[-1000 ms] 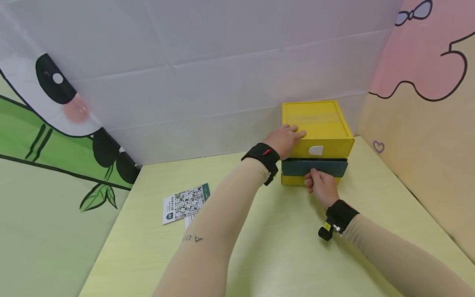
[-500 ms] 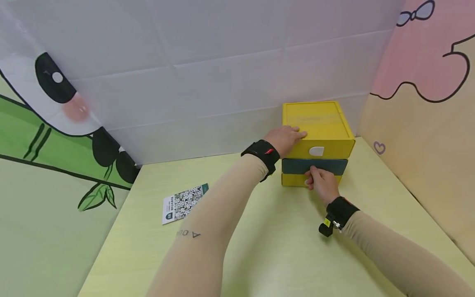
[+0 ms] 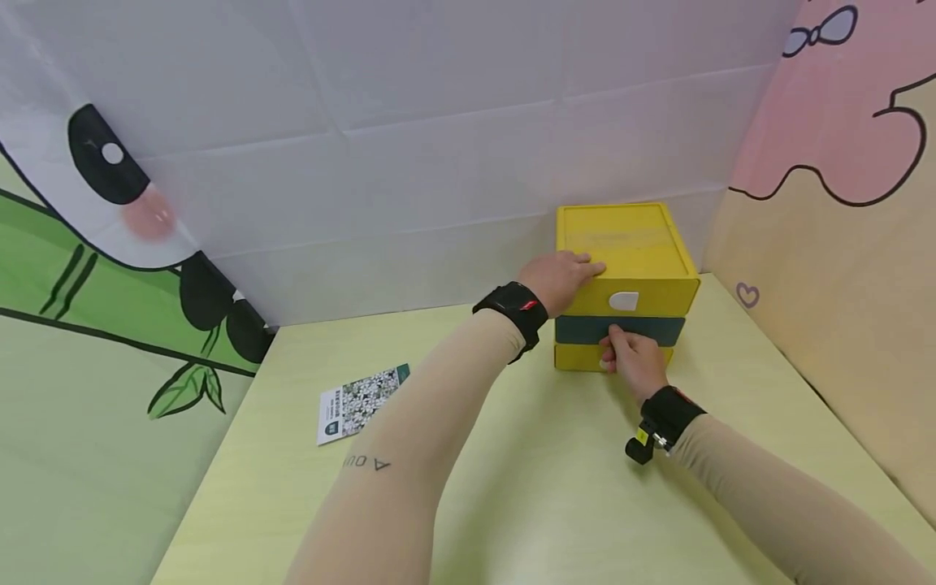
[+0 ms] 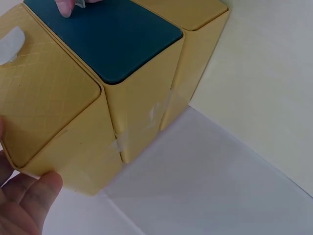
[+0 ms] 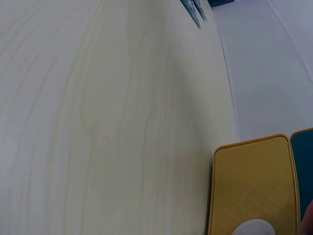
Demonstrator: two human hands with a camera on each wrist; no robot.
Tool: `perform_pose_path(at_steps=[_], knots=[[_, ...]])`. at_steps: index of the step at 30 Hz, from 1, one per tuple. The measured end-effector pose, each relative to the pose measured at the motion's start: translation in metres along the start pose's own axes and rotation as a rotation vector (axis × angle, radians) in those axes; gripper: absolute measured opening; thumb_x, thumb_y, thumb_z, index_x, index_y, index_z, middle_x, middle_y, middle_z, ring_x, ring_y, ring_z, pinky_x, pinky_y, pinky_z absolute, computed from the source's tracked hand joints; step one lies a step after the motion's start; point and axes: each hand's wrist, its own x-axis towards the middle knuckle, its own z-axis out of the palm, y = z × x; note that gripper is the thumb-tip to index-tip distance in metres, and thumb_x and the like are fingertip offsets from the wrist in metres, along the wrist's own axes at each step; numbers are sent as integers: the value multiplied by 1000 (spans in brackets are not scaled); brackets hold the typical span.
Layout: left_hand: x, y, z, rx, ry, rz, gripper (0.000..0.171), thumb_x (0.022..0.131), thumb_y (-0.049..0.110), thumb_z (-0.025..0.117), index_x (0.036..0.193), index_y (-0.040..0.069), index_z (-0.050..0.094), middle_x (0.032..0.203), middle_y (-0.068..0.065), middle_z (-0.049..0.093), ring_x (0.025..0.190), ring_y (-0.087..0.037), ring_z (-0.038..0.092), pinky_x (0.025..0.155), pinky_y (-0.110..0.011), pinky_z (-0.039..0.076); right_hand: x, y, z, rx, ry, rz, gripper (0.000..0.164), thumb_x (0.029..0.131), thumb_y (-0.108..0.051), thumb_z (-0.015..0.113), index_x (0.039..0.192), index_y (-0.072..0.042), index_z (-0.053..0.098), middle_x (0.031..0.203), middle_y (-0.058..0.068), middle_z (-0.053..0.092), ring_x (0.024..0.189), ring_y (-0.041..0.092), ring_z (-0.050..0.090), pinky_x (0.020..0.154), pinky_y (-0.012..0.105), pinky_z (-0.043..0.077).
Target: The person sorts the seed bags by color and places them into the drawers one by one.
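A yellow drawer box (image 3: pixel 621 236) stands at the back right of the table. It has three stacked drawers, and the teal middle drawer (image 4: pixel 112 39) sits level with the yellow ones. My left hand (image 3: pixel 553 280) holds its top front left corner, with bent fingertips (image 4: pixel 46 188) at the edge in the left wrist view. My right hand (image 3: pixel 636 361) pinches the small handle of the middle drawer, thumb against the teal front. In the left wrist view a pale bit of that handle (image 4: pixel 80 3) shows between the fingertips.
A printed leaflet (image 3: pixel 358 402) lies on the pale wooden table (image 3: pixel 556 504), partly hidden by the left sleeve. White cloth (image 3: pixel 409 179) hangs close behind the drawer box, and a decorated panel (image 3: pixel 819 244) borders the table's right side.
The teal drawer has slid inward; the dark gap above its front is gone. Both hands keep nearly the same places. The left forearm has shifted slightly left, covering more of the leaflet.
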Motion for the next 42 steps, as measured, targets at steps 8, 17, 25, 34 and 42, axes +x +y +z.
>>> perform_pose_path(at_steps=[8,17,25,34,42], knots=[[1,0,1,-23,19,-18,41,104,26,41,144,30,45,146,2,45,132,-16,44,104,-29,38,-3,-2,-3,12,-46,2,63,98,-55,40,103,2,67,83,17,64,71,30,61,62,26,46],[0,0,1,-16,21,-26,41,104,26,40,145,31,44,146,3,45,133,-15,43,106,-28,36,-23,23,-6,-70,-85,17,63,95,-58,45,103,1,65,79,12,63,65,18,57,64,28,44],[-2,3,2,-18,22,-37,41,105,26,39,145,31,44,146,2,45,132,-16,44,103,-30,39,-29,30,-7,-199,-75,134,60,91,-59,52,102,0,61,76,11,65,68,23,57,65,32,40],[-3,3,4,-13,33,-20,41,104,26,40,145,30,43,146,2,45,133,-16,43,104,-29,38,-21,29,-3,-117,-160,299,63,90,-64,48,83,-2,63,64,3,59,60,19,57,53,30,42],[-2,3,6,-23,44,-13,40,104,26,41,144,29,45,145,2,46,132,-17,43,106,-28,36,-17,29,-2,-12,-174,397,65,93,-63,43,95,0,61,67,0,59,58,16,56,53,28,44]])
